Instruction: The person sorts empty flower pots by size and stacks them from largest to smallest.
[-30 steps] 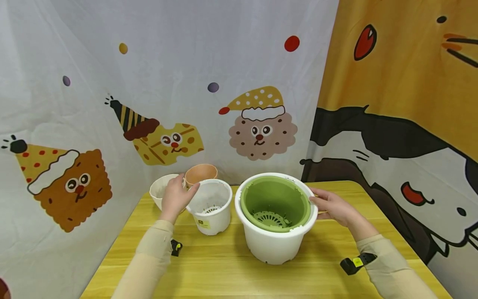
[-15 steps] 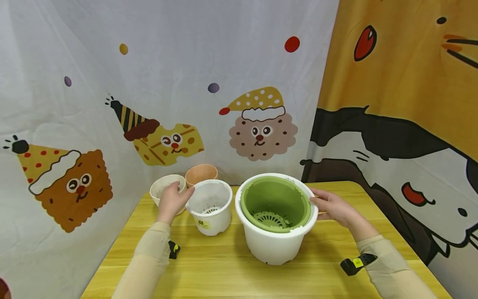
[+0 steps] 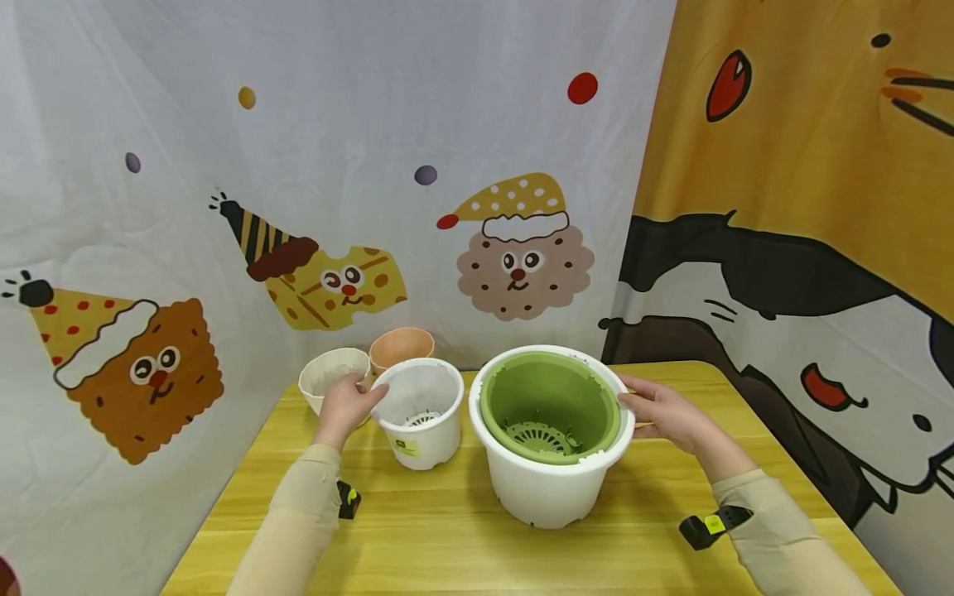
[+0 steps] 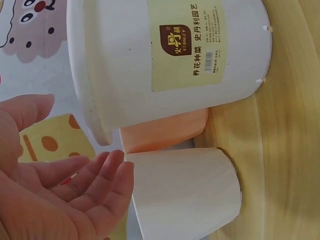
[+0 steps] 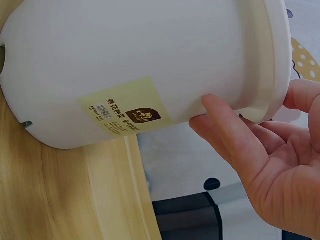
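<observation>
My left hand hovers between a small white flower pot with a yellow label and a cream flower pot. In the left wrist view, its fingers are loosely bent, hold nothing and lie close to the cream pot's rim; the thumb stands apart from the white pot. On the right, my right hand grips the rim of a large white flower pot. Its thumb is at the rim and the other fingers lie against the outer wall. A green flower pot sits nested inside the large one.
An orange flower pot stands behind the small white one. All the pots are on a yellow wood-grain table. A printed cloth hangs right behind the table's far edge.
My left hand has drawn slightly down and left from the small white pot's rim, and its raised fingers have lowered. The right hand and the pots have not moved.
</observation>
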Demonstrator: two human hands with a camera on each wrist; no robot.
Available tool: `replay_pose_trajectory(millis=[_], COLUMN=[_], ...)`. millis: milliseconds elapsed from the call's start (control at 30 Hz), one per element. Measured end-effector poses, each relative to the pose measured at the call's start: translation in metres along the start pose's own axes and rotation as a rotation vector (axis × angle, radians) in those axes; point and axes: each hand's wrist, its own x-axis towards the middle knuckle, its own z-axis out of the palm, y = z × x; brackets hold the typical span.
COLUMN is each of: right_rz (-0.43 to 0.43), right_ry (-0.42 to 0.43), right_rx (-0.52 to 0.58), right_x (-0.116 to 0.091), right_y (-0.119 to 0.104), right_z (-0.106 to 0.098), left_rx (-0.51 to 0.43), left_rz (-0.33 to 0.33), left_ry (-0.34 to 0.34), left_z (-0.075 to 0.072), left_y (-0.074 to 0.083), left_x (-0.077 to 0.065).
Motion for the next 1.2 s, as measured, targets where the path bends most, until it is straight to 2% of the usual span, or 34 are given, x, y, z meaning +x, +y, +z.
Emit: replay_pose_trajectory(millis=[633, 933, 1200], right_rz=[-0.004, -0.007, -0.012], right_ry=[0.002, 0.002, -0.003], right_rx=[0.002, 0.004, 0.007], right_x=[0.001, 0.001, 0.001], right_y=[0.003, 0.003, 0.004], right_z=[0.000, -0.001, -0.001], left_rx=[0.032, -0.012, -0.023], left_rz=[-0.027, -0.090, -0.107], left_ry=[-0.051, -0.120, -0.132], left_z=[0.003, 0.001, 0.003], left_y=[-0.005, -0.002, -0.003], left_x=[0.004, 0.007, 0.010])
